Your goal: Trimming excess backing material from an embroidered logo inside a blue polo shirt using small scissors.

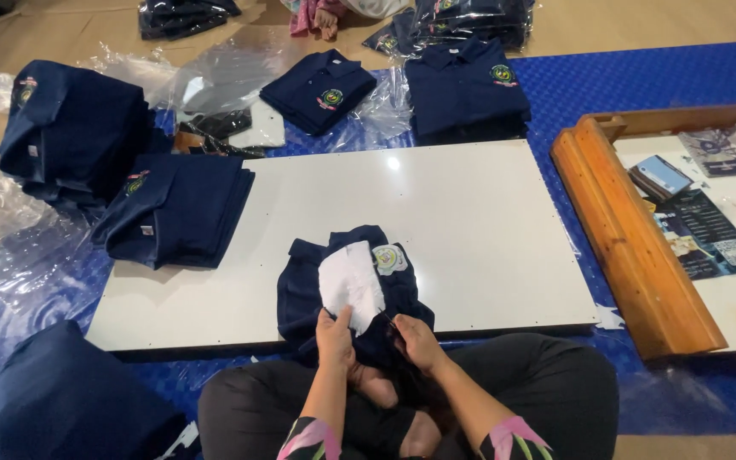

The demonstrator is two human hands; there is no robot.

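Now we pinch navy shirt (347,298) | left hand (335,337), right hand (416,341) both gripping | keep white patch (351,284) flat on table (470,230)

Floor's covered with a blue textured mat (623,85), tan flooring (641,25) showing past its far edge. A low white desk (470,221) sits on the mat, glare from overhead light on it. Wooden-framed white board (632,247) lies beside it, on the right.
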